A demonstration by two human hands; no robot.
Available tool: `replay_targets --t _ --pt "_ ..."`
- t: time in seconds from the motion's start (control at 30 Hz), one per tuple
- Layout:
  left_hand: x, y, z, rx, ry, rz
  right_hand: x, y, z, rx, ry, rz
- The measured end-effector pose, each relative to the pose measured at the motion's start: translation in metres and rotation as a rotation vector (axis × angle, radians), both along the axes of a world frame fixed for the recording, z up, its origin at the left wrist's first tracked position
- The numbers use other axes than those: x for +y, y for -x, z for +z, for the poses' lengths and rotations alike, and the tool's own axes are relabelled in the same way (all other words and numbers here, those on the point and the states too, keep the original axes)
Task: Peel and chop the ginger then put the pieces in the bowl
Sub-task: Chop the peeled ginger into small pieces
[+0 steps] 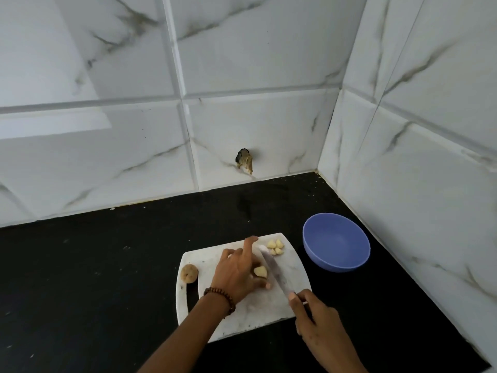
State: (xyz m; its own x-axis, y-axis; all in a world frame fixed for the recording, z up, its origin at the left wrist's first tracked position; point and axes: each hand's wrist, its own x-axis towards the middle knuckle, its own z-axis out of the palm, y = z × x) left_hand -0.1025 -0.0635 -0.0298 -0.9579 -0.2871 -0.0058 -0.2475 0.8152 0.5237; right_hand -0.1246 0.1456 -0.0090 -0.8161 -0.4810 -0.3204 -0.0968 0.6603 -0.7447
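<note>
A white cutting board (pixel 269 310) lies on the black counter. My left hand (pixel 238 273) holds a peeled pale ginger piece (pixel 260 271) down on the board, fingers spread over it. My right hand (pixel 317 327) grips the handle of a knife (pixel 274 273), whose blade lies just right of the ginger piece, tip pointing away. Several chopped ginger pieces (pixel 275 247) sit at the board's far right corner. An unpeeled brown ginger chunk (pixel 189 273) rests at the board's left edge. The empty blue bowl (pixel 336 242) stands right of the board.
Marble-tiled walls close the counter at the back and on the right, meeting in a corner behind the bowl. A hole in the back wall (pixel 244 160) shows above the counter. Black counter (pixel 94 278) stretches to the left of the board.
</note>
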Motion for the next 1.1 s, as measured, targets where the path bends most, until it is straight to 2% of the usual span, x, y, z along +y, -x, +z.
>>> replay_targets --t 0.1,0.2,0.5,0.7,0.9,1.1 --pt "-0.001 -0.006 -0.001 0.050 -0.058 0.032 -0.003 0.000 -0.005 -0.021 0.016 0.001" --pt "0.000 -0.009 -0.002 0.078 -0.029 0.034 -0.006 0.001 -0.008 -0.017 0.026 -0.006" --pt "0.007 -0.003 0.010 0.024 0.166 -0.001 -0.013 0.005 -0.002 0.006 0.064 -0.006" --pt "0.010 -0.007 0.009 -0.010 0.140 0.064 -0.020 0.005 0.006 0.020 0.063 0.034" --pt "0.012 -0.008 0.012 -0.059 0.142 0.119 -0.032 0.004 0.007 0.033 -0.022 0.067" --pt "0.014 -0.007 0.013 -0.065 0.132 0.148 -0.044 0.005 0.000 0.165 -0.148 0.129"
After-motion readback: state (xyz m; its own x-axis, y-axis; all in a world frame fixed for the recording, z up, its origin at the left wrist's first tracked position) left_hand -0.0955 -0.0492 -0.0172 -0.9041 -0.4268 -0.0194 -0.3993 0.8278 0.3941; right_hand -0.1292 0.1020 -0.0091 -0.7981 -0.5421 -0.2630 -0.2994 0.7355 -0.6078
